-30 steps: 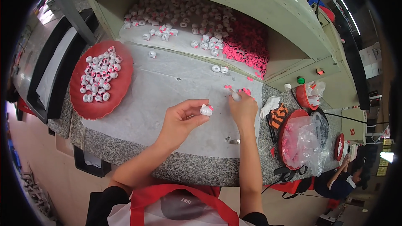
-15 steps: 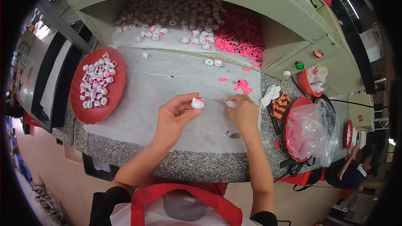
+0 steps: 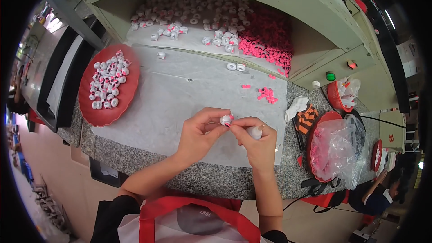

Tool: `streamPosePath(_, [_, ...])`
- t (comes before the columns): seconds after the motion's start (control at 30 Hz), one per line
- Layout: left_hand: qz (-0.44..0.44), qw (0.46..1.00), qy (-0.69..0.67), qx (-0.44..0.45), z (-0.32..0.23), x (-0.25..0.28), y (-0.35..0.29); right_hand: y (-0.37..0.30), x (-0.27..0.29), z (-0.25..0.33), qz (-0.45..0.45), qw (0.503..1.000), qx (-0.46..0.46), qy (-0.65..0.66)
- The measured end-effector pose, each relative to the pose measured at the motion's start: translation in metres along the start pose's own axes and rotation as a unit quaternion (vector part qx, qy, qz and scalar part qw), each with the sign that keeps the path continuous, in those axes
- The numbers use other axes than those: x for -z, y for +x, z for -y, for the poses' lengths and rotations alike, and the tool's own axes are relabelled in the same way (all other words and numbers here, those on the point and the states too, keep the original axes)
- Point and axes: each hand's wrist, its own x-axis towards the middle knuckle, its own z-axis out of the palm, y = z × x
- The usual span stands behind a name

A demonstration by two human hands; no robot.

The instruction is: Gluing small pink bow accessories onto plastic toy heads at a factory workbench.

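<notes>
Above the paper-covered middle of the bench, my left hand (image 3: 195,137) pinches a small white molded figure head (image 3: 225,119) with pink details between thumb and fingers. My right hand (image 3: 261,146) meets it from the right, thumb and index fingertips pressed together at the pink part. Tucked in that same hand is a small white squeeze bottle (image 3: 256,132), its tip pointing up past the fingers. Whether the right fingertips also pinch a tiny pink piece is hard to see. Loose pink pieces (image 3: 267,94) lie on the paper beyond my right hand.
A red scalloped tray (image 3: 96,116) of finished-looking white pieces stands left. Under the pale green shelf (image 3: 315,15) are piles of white pieces (image 3: 189,6) and pink pieces (image 3: 265,40). To the right are an orange-black cloth (image 3: 308,118) and a red tray under transparent plastic (image 3: 337,148).
My right hand has moved left and down to the figure head, its fingertips now touching it. The squeeze bottle has swung upward in the hand. The whole view has shifted slightly.
</notes>
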Motion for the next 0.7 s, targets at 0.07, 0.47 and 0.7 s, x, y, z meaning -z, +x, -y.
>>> streamPosePath(0.07, [0.009,1.0,-0.003,-0.008,-0.002,0.001,-0.001,-0.002,0.0,0.0,-0.026,0.998,0.038,-0.031])
streamPosePath(0.47, [0.079,0.993,-0.065,0.05,-0.008,0.007,0.004,-0.003,0.005,-0.006,-0.047,0.998,0.026,-0.034])
streamPosePath(0.7, [0.082,0.993,-0.073,0.034,-0.004,0.005,0.002,-0.001,0.014,-0.009,0.025,0.99,0.108,-0.083])
